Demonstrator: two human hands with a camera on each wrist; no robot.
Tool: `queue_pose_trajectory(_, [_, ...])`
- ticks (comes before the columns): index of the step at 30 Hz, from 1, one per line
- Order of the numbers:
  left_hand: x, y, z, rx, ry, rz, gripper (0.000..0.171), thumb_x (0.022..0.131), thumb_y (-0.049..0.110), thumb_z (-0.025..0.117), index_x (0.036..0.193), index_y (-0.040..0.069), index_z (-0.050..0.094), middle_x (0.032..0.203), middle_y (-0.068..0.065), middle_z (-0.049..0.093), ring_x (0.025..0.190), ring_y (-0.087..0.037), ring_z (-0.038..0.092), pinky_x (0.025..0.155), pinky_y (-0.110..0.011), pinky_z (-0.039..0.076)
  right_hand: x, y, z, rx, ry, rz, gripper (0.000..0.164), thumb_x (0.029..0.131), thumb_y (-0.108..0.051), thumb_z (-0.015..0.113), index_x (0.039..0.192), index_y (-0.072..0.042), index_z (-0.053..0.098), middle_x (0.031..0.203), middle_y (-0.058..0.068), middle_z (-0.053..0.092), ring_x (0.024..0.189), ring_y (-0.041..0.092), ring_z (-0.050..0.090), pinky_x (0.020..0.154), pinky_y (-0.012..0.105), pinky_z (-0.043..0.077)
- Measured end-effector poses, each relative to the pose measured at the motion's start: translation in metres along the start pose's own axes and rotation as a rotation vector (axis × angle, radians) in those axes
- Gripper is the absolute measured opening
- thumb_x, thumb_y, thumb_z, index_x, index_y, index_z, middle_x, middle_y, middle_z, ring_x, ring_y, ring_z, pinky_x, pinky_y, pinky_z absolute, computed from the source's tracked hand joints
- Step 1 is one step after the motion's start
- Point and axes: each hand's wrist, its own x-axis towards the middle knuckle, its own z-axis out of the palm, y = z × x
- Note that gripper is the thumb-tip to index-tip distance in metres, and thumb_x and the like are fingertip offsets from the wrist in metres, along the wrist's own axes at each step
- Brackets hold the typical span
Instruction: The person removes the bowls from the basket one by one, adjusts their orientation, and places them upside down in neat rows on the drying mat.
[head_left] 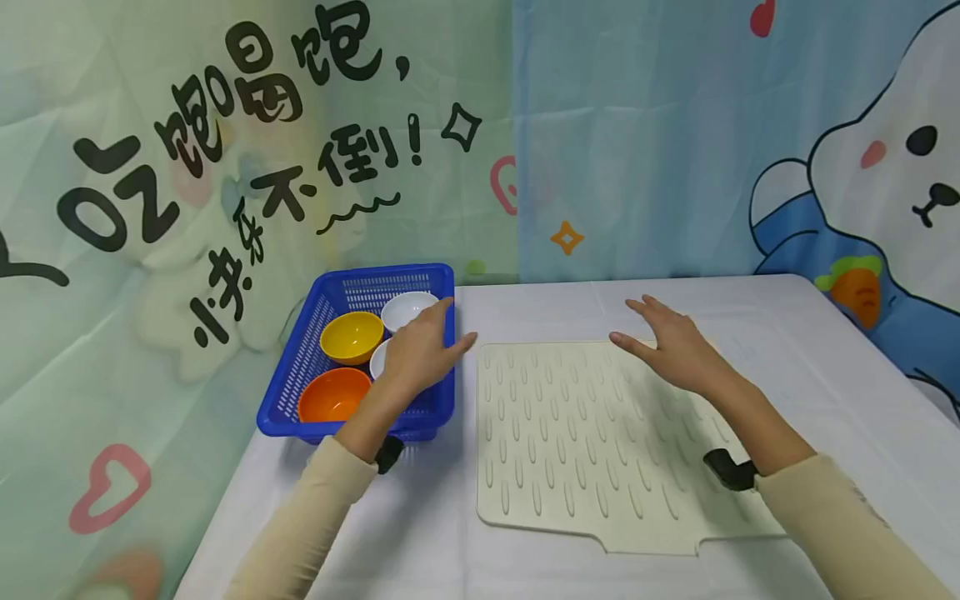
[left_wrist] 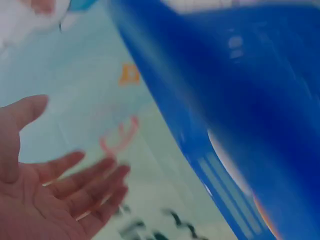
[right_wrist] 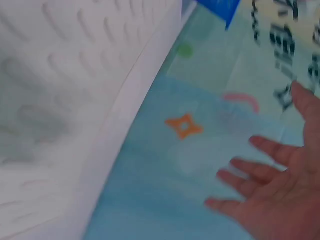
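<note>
My left hand is over the right side of a blue plastic basket, its thumb pointing right and its fingers extended. In the left wrist view the left palm faces the camera with nothing in it. Inside the basket sit a yellow bowl, an orange bowl and a white bowl; another white bowl is partly hidden behind my left hand. Over the far right part of a cream ridged drying mat is my right hand, fingers spread and holding nothing.
The basket and mat lie side by side on a white-covered table. Behind them hangs a printed curtain with cartoon figures and lettering. A black wrist strap shows at my right sleeve.
</note>
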Motion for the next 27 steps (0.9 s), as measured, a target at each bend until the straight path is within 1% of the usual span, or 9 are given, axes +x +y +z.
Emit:
queue_pose_trajectory(2, [0.000,-0.020,-0.012,-0.063,0.013,-0.026,0.052,0.088,0.040,0.059,0.130,0.010,0.051,0.124,-0.011,0.057,0.107,-0.027,0.057,0.085,-0.041,0.049,-0.002,0.014,-0.002,0.059,0.024,0.005,0.070,0.092,-0.039,0.053,0.142,0.003,0.028,0.143,0.031,0.022,0.127,0.051,0.023,0.096,0.067,0.021])
queue_pose_trajectory(5, [-0.002,-0.058,-0.031,-0.142,-0.002,-0.058,0.035,0.088,0.027,0.063,0.116,0.007,0.062,0.109,-0.013,0.065,0.095,-0.027,0.062,0.075,-0.037,0.052,-0.010,0.041,-0.005,0.125,0.060,0.056,0.070,0.091,-0.038,0.056,0.143,-0.002,0.029,0.142,0.029,0.027,0.120,0.055,0.030,0.090,0.067,0.029])
queue_pose_trajectory(8, [-0.004,-0.101,-0.045,-0.207,-0.048,-0.050,0.026,0.088,0.017,0.063,0.108,0.002,0.065,0.101,-0.016,0.065,0.091,-0.030,0.061,0.074,-0.036,0.053,-0.018,0.077,-0.001,0.169,0.092,0.128,0.071,0.090,-0.041,0.056,0.146,-0.009,0.026,0.143,0.026,0.028,0.120,0.054,0.031,0.089,0.068,0.030])
queue_pose_trajectory(11, [-0.007,-0.140,-0.052,-0.260,-0.157,0.002,0.023,0.087,0.009,0.064,0.107,0.000,0.065,0.100,-0.017,0.065,0.092,-0.030,0.060,0.079,-0.037,0.052,-0.028,0.116,0.007,0.262,0.084,0.193,0.072,0.090,-0.043,0.055,0.148,-0.016,0.021,0.148,0.020,0.022,0.129,0.047,0.022,0.095,0.065,0.025])
queue_pose_trajectory(14, [-0.008,-0.170,-0.054,-0.295,-0.297,0.040,0.024,0.085,0.004,0.065,0.108,-0.002,0.065,0.103,-0.017,0.064,0.094,-0.030,0.059,0.083,-0.039,0.051,-0.041,0.147,0.015,0.349,0.046,0.239,0.071,0.092,-0.043,0.052,0.149,-0.021,0.016,0.152,0.015,0.014,0.134,0.043,0.013,0.097,0.066,0.021])
queue_pose_trajectory(17, [-0.009,-0.187,-0.053,-0.292,-0.404,0.064,0.025,0.083,0.000,0.065,0.108,-0.004,0.065,0.104,-0.020,0.064,0.098,-0.033,0.058,0.085,-0.039,0.050,-0.054,0.162,0.020,0.406,-0.018,0.259,0.072,0.093,-0.040,0.052,0.149,-0.018,0.012,0.151,0.020,0.006,0.132,0.050,0.006,0.093,0.071,0.018])
queue_pose_trajectory(20, [-0.007,-0.194,-0.051,-0.261,-0.478,0.075,0.025,0.083,-0.004,0.063,0.108,-0.005,0.065,0.105,-0.020,0.064,0.100,-0.036,0.057,0.083,-0.039,0.051,-0.064,0.166,0.025,0.435,-0.085,0.265,0.071,0.093,-0.036,0.053,0.149,-0.015,0.013,0.149,0.024,0.002,0.130,0.054,0.002,0.092,0.073,0.014])
queue_pose_trajectory(22, [-0.005,-0.194,-0.049,-0.215,-0.514,0.071,0.026,0.082,-0.006,0.062,0.108,-0.003,0.066,0.105,-0.018,0.064,0.100,-0.035,0.057,0.083,-0.038,0.051,-0.069,0.168,0.027,0.441,-0.115,0.257,0.071,0.093,-0.034,0.054,0.148,-0.013,0.014,0.149,0.025,0.001,0.130,0.054,0.000,0.093,0.073,0.012])
queue_pose_trajectory(27, [0.002,-0.189,-0.044,-0.107,-0.576,0.013,0.031,0.081,-0.010,0.061,0.109,0.003,0.068,0.104,-0.012,0.064,0.100,-0.030,0.057,0.084,-0.037,0.050,-0.074,0.169,0.029,0.430,-0.165,0.236,0.074,0.091,-0.032,0.057,0.147,-0.007,0.015,0.149,0.026,0.000,0.131,0.050,-0.006,0.093,0.073,0.007])
